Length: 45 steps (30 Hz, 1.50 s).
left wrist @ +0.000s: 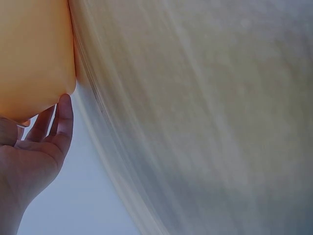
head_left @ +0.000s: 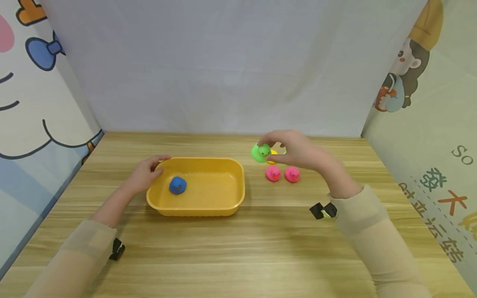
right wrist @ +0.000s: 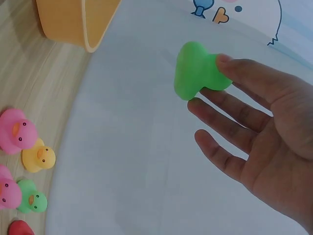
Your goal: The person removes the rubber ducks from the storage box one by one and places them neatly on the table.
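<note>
Pinched between the thumb and fingers of my right hand (head_left: 296,151) is a green rubber duck (head_left: 262,152). In the right wrist view the duck (right wrist: 193,73) hangs off the table, its underside towards the camera. My left hand (head_left: 143,176) grips the left end of a yellow plastic tub (head_left: 197,212) by its rim; the left wrist view shows its fingers against the tub's wall (left wrist: 39,54). Inside the tub, towards the left, sits a blue rubber duck (head_left: 177,185). Below my right hand stand two pink ducks (head_left: 273,174), with a yellow duck (head_left: 273,159) partly hidden behind the hand.
The right wrist view also shows a second green duck (right wrist: 32,197) and a red object (right wrist: 20,227) cut off by the frame. A pale cloth backdrop (head_left: 223,82) hangs behind the wooden table (head_left: 238,256), with printed cloths on both sides.
</note>
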### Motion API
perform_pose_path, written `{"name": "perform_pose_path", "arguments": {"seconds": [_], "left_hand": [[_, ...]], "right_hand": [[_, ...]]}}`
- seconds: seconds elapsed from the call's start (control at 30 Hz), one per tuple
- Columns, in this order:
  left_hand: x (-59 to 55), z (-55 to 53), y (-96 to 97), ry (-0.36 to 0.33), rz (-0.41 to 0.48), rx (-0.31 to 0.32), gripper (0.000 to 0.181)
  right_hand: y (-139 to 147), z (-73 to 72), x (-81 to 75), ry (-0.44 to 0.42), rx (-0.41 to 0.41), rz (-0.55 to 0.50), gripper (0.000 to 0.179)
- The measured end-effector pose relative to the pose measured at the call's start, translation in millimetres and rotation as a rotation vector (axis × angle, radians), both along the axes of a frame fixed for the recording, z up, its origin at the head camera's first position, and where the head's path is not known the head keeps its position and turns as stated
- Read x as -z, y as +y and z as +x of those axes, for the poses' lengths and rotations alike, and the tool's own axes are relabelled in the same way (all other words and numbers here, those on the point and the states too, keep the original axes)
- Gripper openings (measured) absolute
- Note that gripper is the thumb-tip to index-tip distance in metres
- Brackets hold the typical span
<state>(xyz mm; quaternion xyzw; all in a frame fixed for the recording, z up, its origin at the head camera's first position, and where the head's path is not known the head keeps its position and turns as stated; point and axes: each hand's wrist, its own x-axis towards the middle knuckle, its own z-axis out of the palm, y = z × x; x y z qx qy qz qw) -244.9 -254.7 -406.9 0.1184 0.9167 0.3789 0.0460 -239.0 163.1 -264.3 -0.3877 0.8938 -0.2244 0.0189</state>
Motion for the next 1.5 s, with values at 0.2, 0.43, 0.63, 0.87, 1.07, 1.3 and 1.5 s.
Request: {"name": "perform_pose_path", "arguments": {"seconds": [0.2, 0.43, 0.63, 0.87, 1.07, 1.3, 1.5], "left_hand": [[-0.2, 0.2, 0.7, 0.001, -0.004, -0.005, 0.042], [-0.1, 0.8, 0.5, -0.005, -0.004, -0.005, 0.043], [0.5, 1.4, -0.7, -0.011, 0.010, -0.002, 0.043], [0.9, 2.2, -2.4, -0.012, 0.014, -0.003, 0.043], [1.1, 1.7, -2.7, -0.001, -0.002, 0.003, 0.043], [-0.2, 1.0, -1.5, 0.003, 0.007, 0.004, 0.043], [0.6, -0.1, -0.9, 0.016, -0.005, 0.006, 0.043]], "right_hand": [[16, 2.7, -2.7, 0.077, 0.008, 0.001, 0.034], [30, 8.6, -3.7, 0.118, 0.040, 0.017, 0.035], [41, 10.2, 2.2, 0.129, 0.054, 0.025, 0.036], [56, 10.7, 12.6, 0.105, 0.073, 0.014, 0.033], [70, 12.3, 21.8, 0.121, 0.125, 0.036, 0.033], [84, 11.9, 32.1, 0.126, 0.154, 0.037, 0.033], [96, 10.1, 44.6, 0.108, 0.189, 0.023, 0.033]]}}
